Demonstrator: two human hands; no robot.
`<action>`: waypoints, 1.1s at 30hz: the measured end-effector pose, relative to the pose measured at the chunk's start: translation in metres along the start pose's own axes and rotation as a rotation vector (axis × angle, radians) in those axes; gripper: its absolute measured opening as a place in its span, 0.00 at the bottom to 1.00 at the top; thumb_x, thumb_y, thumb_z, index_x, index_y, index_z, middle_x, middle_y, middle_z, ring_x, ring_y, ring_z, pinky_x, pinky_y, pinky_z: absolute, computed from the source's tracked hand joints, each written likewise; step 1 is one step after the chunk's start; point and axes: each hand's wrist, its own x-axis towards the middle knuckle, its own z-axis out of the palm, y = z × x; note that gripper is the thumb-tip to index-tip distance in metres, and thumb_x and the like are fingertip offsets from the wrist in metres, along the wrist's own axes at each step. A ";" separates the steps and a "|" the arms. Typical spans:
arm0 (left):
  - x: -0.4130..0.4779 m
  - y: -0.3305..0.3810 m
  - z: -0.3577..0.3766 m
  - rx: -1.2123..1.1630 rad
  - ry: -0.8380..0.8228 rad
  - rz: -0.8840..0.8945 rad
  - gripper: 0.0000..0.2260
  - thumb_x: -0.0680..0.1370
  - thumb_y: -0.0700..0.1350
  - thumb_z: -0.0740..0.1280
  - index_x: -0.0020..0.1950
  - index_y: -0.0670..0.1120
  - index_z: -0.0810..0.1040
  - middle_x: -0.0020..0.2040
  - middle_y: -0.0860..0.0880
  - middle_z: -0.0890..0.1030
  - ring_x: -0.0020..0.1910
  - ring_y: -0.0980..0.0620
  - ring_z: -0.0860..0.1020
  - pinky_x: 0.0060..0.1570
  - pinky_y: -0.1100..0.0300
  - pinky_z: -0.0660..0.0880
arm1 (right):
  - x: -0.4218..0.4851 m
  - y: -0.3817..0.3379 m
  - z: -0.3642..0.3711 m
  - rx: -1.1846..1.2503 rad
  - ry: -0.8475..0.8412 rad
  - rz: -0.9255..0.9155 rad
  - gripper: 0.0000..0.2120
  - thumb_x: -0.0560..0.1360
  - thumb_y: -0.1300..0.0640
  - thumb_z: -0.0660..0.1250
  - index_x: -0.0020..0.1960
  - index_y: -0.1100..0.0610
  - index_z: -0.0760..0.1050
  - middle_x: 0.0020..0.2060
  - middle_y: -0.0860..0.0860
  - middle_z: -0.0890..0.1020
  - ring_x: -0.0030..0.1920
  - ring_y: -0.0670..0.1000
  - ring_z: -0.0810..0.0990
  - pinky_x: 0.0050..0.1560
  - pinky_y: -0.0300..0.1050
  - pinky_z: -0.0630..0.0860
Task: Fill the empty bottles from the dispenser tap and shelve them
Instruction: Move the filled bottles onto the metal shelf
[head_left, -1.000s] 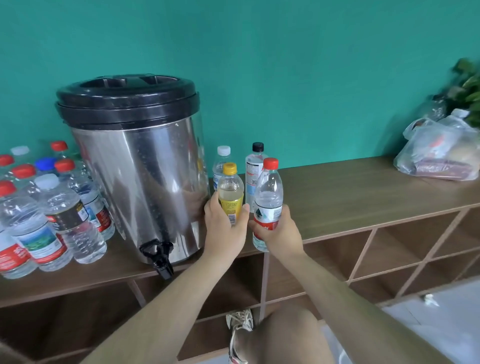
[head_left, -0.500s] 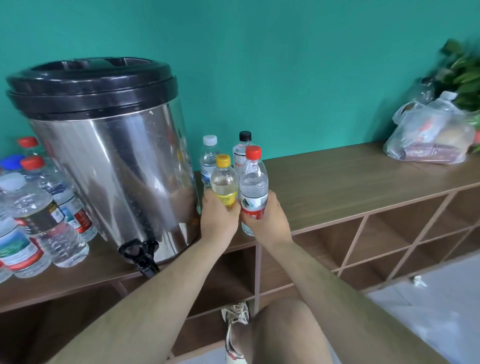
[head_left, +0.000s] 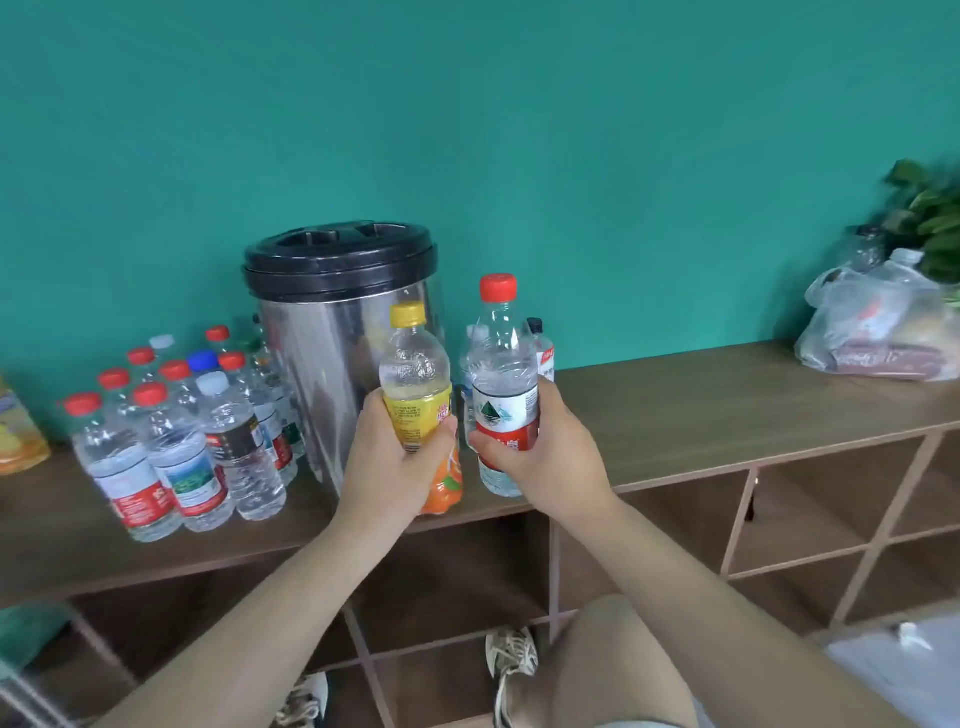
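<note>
Fingers (head_left: 548, 402) of the right hand (head_left: 545, 462) grip a red-capped bottle (head_left: 501, 374), the left hand (head_left: 389, 467) a yellow-capped bottle (head_left: 413, 374), both in front of the dispenser (head_left: 322, 364). Roughly ten capped bottles (head_left: 176, 441) crowd its nine o'clock; one bag (head_left: 878, 332) at three.

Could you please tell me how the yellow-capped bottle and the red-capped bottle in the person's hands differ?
The yellow-capped bottle has a yellow and orange label; the red-capped bottle has a white and red one. The left hand grips the yellow-capped bottle, the right hand the red-capped bottle. The red-capped bottle's cap sits higher than the yellow-capped bottle's. Both are clear plastic, capped and upright.
</note>
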 end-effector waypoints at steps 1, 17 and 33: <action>-0.003 0.010 -0.021 0.003 0.016 0.009 0.18 0.78 0.52 0.73 0.64 0.55 0.71 0.54 0.59 0.78 0.53 0.62 0.79 0.50 0.64 0.74 | -0.003 -0.019 0.003 0.017 -0.021 -0.029 0.35 0.71 0.39 0.79 0.72 0.44 0.68 0.63 0.40 0.82 0.61 0.47 0.82 0.63 0.51 0.81; -0.053 0.061 -0.328 0.287 0.489 0.005 0.12 0.78 0.48 0.75 0.54 0.53 0.74 0.45 0.53 0.83 0.41 0.62 0.82 0.38 0.69 0.75 | -0.028 -0.291 0.158 0.417 -0.496 -0.342 0.29 0.70 0.44 0.82 0.65 0.43 0.70 0.57 0.39 0.82 0.56 0.43 0.82 0.59 0.50 0.80; -0.094 0.045 -0.548 0.502 1.060 -0.351 0.17 0.77 0.48 0.76 0.61 0.48 0.74 0.50 0.52 0.82 0.49 0.54 0.82 0.47 0.54 0.78 | -0.078 -0.511 0.363 0.656 -0.961 -0.560 0.34 0.68 0.44 0.83 0.67 0.47 0.70 0.58 0.45 0.82 0.57 0.50 0.83 0.59 0.54 0.81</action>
